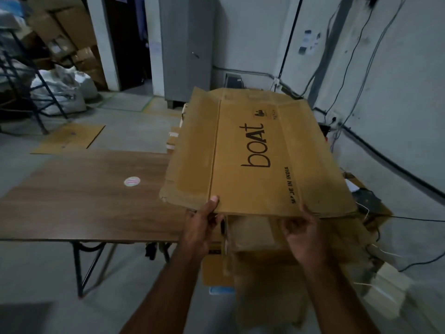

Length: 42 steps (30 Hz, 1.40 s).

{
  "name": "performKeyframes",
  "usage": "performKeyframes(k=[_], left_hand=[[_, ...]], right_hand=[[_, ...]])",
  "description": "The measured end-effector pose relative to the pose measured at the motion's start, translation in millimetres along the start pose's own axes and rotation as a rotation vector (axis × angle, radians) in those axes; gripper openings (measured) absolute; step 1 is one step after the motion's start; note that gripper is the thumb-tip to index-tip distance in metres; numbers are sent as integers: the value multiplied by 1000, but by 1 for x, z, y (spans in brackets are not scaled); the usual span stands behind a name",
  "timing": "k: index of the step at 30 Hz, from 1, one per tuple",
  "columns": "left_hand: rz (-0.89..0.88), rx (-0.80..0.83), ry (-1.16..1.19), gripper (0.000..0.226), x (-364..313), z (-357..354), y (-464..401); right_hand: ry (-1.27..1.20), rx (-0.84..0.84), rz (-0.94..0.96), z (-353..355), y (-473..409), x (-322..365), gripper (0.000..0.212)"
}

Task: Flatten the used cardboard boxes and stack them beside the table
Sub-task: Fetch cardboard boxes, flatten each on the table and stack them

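I see the flattened brown cardboard box [260, 155] printed "boAt" at frame centre-right, above the wooden table's [84, 196] right end; left hand [202, 225] and right hand [303, 232] pinch its near edge.

Flattened box [260, 155] matt brown corrugated cardboard, creased, edges frayed, black print; counter [84, 196] smooth wood-grain laminate, faint sheen, black metal legs [83, 268]; floor [36, 261] matt grey concrete; cabinet [187, 49] grey painted metal; sacks [60, 92] white woven plastic

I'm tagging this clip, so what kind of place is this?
Probably a storeroom or warehouse back room: stacked cartons and white sacks at the back, a bare concrete floor, loose cables along the wall.
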<state>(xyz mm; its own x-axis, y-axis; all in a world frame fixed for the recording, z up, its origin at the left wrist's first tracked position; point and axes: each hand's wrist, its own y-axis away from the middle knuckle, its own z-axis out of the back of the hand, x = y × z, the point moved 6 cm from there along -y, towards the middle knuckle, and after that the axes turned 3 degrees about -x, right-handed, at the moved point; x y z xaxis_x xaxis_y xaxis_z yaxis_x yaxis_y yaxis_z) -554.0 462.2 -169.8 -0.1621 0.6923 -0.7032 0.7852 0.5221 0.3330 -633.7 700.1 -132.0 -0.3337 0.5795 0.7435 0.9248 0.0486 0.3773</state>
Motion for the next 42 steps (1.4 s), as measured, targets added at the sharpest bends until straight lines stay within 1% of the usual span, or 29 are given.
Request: performKeyframes(k=[1,3,5,7,9,11,15,18,20,22,24,25,27,29,31,32,33,34,35,37,38,40,42], left_hand=[[10,22,9,67,23,-20,1],[21,38,18,57,67,-55,0],[37,13,10,48,101,-80,-2],[54,-33,-37,52,128,-91,-2],[71,-85,-115,49,147,-90,-2],[89,-169,-157,45,160,-79,-3],[83,-315,-186,47,168,-56,-4],[50,-430,-215,44,165,-47,-8],[45,-474,-281,46,162,-41,-14],[31,-475,-360,48,162,-36,-24],[-17,-458,-431,48,161,-38,-32],[-39,-453,-461,47,160,-40,-36],[-69,-452,-562,37,155,-46,-43],[-105,-467,-704,32,149,-51,-52],[-118,-482,-890,38,145,-53,-58],[-104,-495,-985,46,146,-52,-59],[-72,-499,-1022,52,150,-50,-60],[-28,-489,-990,54,155,-49,-58],[12,-474,-913,49,160,-48,-57],[59,-439,-730,30,169,-48,-55],[57,-419,-665,26,171,-49,-56],[38,-385,-613,28,170,-50,-59],[32,-369,-618,29,168,-50,-62]], right_hand=[[13,-14,8,20,-15,17,40],[18,-41,29,59,-45,46,47],[6,-43,-6,85,-70,64,34],[56,-74,-70,111,-88,72,24],[141,-95,-127,132,-108,74,30],[208,-127,-144,150,-130,75,36],[316,-228,-98,185,-150,73,46],[482,-295,8,203,-160,85,65],[644,-361,97,210,-174,99,80],[895,-380,173,207,-183,110,91],[1085,-376,241,204,-197,118,91],[1126,-365,272,199,-202,122,88],[1173,-324,321,191,-215,128,82],[1242,-299,319,186,-226,131,78],[1369,-319,250,190,-235,130,82],[1446,-325,212,193,-237,129,86],[1512,-318,196,195,-239,129,90],[1554,-292,188,197,-242,127,92],[1576,-258,186,197,-245,125,93],[1600,-201,158,199,-252,123,92],[1614,-189,137,199,-255,123,89],[1653,-178,111,200,-258,124,83],[1696,-163,107,202,-257,122,82]])
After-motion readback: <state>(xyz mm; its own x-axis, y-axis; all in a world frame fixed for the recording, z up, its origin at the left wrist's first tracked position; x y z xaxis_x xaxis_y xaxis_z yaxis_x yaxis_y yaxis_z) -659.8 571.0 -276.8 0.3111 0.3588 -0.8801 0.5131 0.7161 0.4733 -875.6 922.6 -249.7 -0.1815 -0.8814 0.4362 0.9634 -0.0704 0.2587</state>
